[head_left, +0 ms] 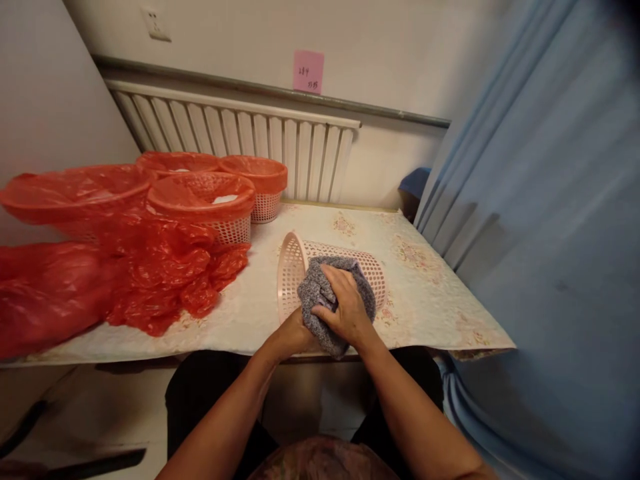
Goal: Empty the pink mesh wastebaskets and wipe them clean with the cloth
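Note:
A pink mesh basket (373,270) lies on its side near the table's front edge, its open mouth to the left. A grey cloth (315,293) is draped over its near side. My right hand (345,307) presses on top of the cloth, fingers curled round it. My left hand (293,333) is under and behind the cloth at the basket's lower rim; its fingers are hidden.
A table with a floral cover (430,293) stands against a white radiator (250,140). Several pink baskets lined with red plastic bags (200,197) stand at the back left, loose red bags (150,273) in front of them. A blue curtain (550,233) hangs on the right.

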Demonstrator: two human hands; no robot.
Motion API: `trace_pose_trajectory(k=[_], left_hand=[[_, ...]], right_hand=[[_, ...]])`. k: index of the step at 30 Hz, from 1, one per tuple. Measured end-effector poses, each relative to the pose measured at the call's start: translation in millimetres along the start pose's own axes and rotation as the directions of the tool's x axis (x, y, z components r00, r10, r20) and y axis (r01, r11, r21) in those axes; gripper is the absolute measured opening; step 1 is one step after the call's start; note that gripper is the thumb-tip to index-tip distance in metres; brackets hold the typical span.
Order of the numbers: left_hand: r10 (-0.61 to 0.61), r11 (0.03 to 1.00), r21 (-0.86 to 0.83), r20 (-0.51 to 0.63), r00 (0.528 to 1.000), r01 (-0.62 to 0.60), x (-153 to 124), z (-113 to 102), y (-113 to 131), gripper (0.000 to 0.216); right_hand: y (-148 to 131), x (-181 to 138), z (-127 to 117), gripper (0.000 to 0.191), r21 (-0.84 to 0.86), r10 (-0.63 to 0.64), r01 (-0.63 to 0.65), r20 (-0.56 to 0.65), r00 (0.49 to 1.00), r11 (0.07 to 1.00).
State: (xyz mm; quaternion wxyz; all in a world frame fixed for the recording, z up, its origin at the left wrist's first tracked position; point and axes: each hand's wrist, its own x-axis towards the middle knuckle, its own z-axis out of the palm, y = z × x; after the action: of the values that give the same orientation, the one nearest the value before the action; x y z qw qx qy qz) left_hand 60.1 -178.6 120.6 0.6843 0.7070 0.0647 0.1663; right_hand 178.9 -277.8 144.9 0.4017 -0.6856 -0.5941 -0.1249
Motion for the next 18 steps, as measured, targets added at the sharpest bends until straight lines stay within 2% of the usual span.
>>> trace_pose_trajectory(k=[5,9,13,18], left_hand=[[-0.097,0.993,-0.059,0.037,0.995,0.100,-2,2,-18,0.051],[-0.161,0.985,-0.065,-0.005,0.987,0.161,-6,0,-29,0.057],[-0.150,0.987,-0.053,0.001,0.989,0.150,-6,-2,-27,0.052],[-0.148,0.983,-0.107,0.048,0.988,0.152,-5,-2,-22,0.049]], right_hand=[[0,-9,24,0.044,-0.125,0.034,-0.059,-0.190,0.981,0.990],[10,3,29,0.038,-0.190,0.065,-0.111,-0.234,0.970,0.975],[49,14,14,0.038,-0.242,0.165,-0.226,-0.249,0.955,0.944],[104,-4,-10,0.032,-0.262,0.276,-0.406,-0.419,0.865,0.875]])
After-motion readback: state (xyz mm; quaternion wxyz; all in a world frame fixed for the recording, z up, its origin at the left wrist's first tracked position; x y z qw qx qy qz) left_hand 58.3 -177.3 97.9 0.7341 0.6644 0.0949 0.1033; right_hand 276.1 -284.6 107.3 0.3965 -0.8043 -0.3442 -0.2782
